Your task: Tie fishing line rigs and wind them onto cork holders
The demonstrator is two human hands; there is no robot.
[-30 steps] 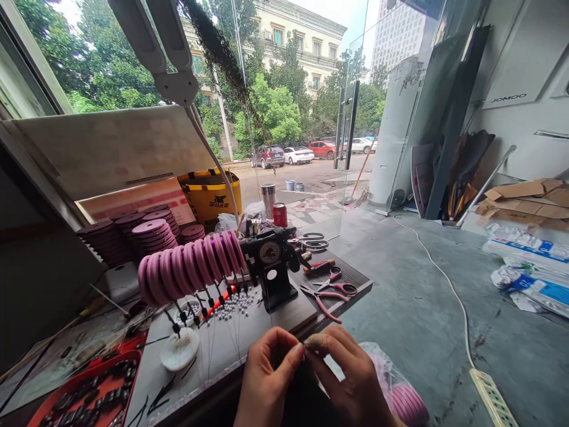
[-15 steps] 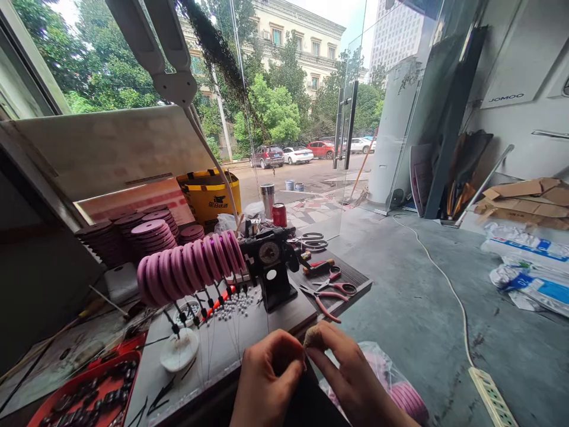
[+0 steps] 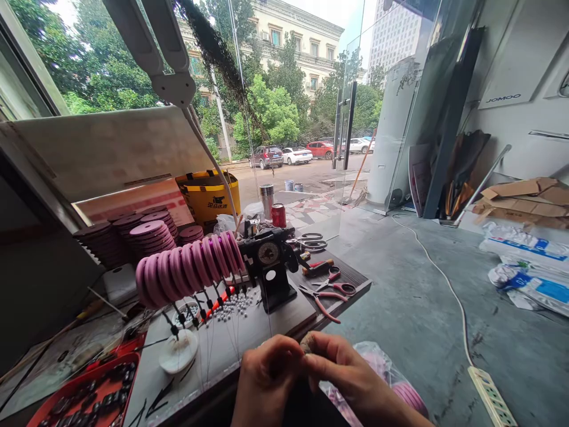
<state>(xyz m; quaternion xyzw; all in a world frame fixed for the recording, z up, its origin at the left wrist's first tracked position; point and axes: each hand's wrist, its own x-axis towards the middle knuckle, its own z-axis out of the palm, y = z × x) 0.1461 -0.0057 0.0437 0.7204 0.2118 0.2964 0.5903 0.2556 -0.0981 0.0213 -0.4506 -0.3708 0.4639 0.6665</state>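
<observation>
My left hand is closed in a pinch at the bottom centre, below the table's front edge. My right hand meets it fingertip to fingertip, also closed, with a tan wrapping on one finger. What the fingertips hold is too small to make out. Ahead of my hands, a row of pink spools sits on a black device with a dial. Thin lines hang from the black clips under the spools. Small silvery beads lie beneath them, beside a white round disc.
Pliers and red-handled scissors lie at the table's right corner. A red tray of dark parts is at the lower left. Stacked pink discs and a yellow bag stand behind. Bagged pink spools are at the lower right.
My right hand's fingers have closed in and moved slightly down against my left fingertips. My left hand has shifted a little lower.
</observation>
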